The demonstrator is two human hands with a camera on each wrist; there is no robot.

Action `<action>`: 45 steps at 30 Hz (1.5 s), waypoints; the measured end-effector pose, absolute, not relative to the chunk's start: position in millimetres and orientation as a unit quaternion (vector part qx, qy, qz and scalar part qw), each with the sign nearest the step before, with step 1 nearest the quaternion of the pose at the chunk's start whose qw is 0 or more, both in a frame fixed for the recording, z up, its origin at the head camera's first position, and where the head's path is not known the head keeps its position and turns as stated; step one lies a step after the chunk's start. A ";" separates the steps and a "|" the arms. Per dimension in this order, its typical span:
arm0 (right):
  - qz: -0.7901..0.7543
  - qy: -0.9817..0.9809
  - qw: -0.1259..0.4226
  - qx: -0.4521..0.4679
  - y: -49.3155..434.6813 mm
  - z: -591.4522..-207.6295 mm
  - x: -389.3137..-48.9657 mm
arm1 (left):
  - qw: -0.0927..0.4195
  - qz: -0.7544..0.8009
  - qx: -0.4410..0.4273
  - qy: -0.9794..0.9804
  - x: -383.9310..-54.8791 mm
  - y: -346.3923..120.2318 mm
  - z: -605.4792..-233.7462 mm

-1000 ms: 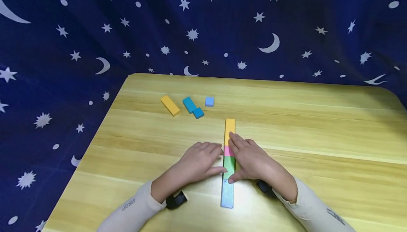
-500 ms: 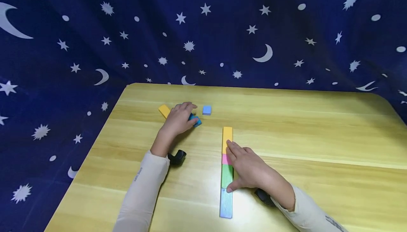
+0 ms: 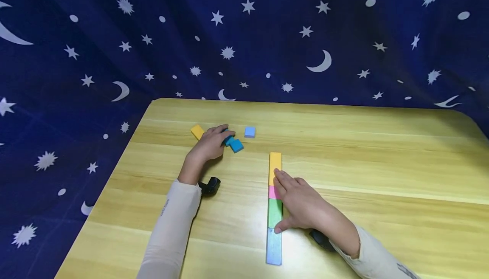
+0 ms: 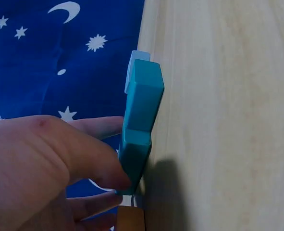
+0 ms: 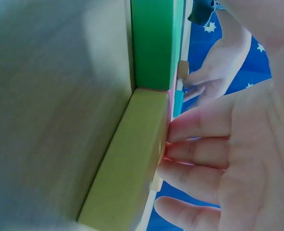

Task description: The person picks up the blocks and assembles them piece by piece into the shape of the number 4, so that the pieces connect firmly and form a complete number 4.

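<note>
At the back left, my left hand (image 3: pixel 209 145) reaches over a long teal block (image 3: pixel 228 139). In the left wrist view the thumb lies along the near side of this teal block (image 4: pixel 135 149), with fingers behind it. A smaller teal block (image 3: pixel 237 146) touches its end. My right hand (image 3: pixel 302 200) rests along a straight row of blocks, its fingers extended at the yellow block (image 3: pixel 275 162) and the pink block (image 3: pixel 273 192). Its thumb is where the green block (image 3: pixel 274 213) meets the light blue block (image 3: pixel 274 247).
A small periwinkle block (image 3: pixel 250 132) lies right of the teal pair. Partly behind the left hand is another yellow block (image 3: pixel 197 131). The wooden table (image 3: pixel 363 156) ends at the back against a dark blue star-patterned cloth (image 3: pixel 267 37).
My left hand has left the row and reached to the teal blocks at the back left, its thumb shifting left around the long one. The right hand has stayed on the row.
</note>
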State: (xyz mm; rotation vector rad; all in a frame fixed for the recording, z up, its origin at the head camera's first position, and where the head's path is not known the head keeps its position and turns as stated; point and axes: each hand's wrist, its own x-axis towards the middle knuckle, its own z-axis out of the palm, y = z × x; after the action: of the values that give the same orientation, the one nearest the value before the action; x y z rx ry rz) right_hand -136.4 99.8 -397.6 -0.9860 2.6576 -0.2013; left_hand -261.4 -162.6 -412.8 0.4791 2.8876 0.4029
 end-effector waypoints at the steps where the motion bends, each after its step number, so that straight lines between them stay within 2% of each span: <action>1: -0.071 0.925 0.148 -0.344 99.9 -397.7 -136.5 | 0.099 0.135 0.161 0.973 -261.2 -162.7 -413.1; 16: -0.082 0.925 0.153 -0.339 100.8 -403.6 -133.7 | 0.110 0.087 0.145 0.979 -252.6 -168.1 -410.7; 27: -0.069 0.924 0.158 -0.341 96.6 -403.7 -136.5 | 0.093 0.008 0.177 0.980 -214.8 -162.7 -410.4; 37: -0.061 0.926 0.156 -0.339 99.8 -397.7 -143.3 | 0.095 0.088 0.197 0.972 -179.2 -142.2 -405.6; 45: -0.065 0.925 0.155 -0.339 98.2 -400.2 -141.6 | 0.051 0.054 0.261 0.963 -172.6 -128.2 -412.3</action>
State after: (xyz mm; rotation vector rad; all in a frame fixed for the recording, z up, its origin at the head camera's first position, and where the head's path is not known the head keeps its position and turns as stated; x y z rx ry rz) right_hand -141.6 98.2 -400.2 -0.9720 2.6508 -0.1862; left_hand -172.6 -128.2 -412.3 0.7933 2.9288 0.1643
